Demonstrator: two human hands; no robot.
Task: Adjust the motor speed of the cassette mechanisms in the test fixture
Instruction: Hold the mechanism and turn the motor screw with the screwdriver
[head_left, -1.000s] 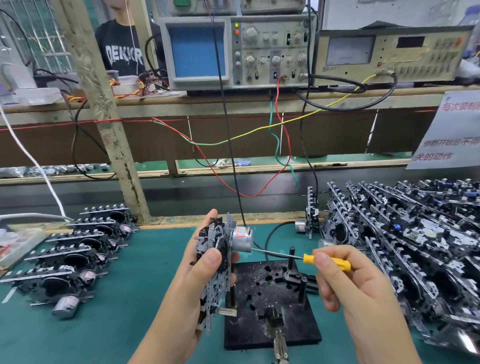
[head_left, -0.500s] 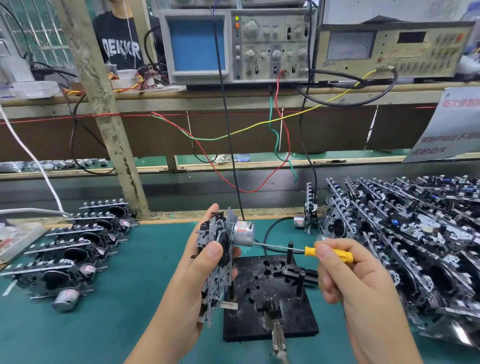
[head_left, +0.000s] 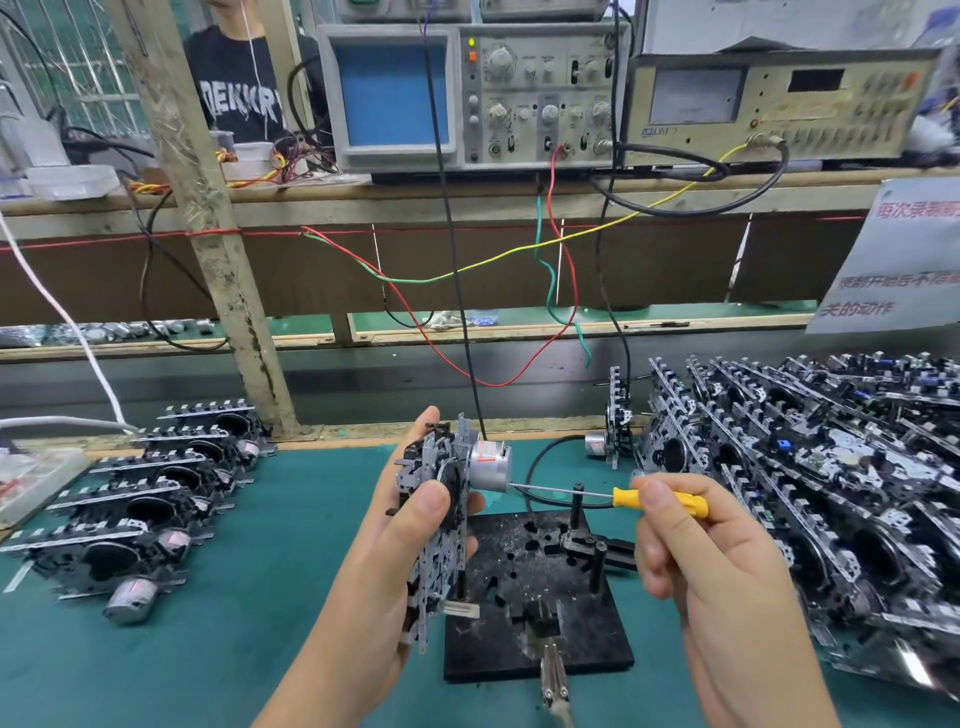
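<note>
Fingers (head_left: 431, 501) of your left hand (head_left: 384, 571) clamp the cassette mechanism (head_left: 436, 519) upright above the test fixture (head_left: 535, 597), exposing its motor (head_left: 491, 465) at 3 o'clock to the screwdriver (head_left: 660, 501) your right hand (head_left: 717, 571) pinches.

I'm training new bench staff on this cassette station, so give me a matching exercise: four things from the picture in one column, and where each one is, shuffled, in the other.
Things:
1. cassette mechanism
2. yellow-handled screwdriver
3. black test fixture
4. oscilloscope

Places:
A. flat on the green mat, between the two hands
B. on the shelf behind the bench
C. held upright by the left hand
D. pinched by the right hand, tip at the motor

Pairs: 1-C, 2-D, 3-A, 4-B
</note>
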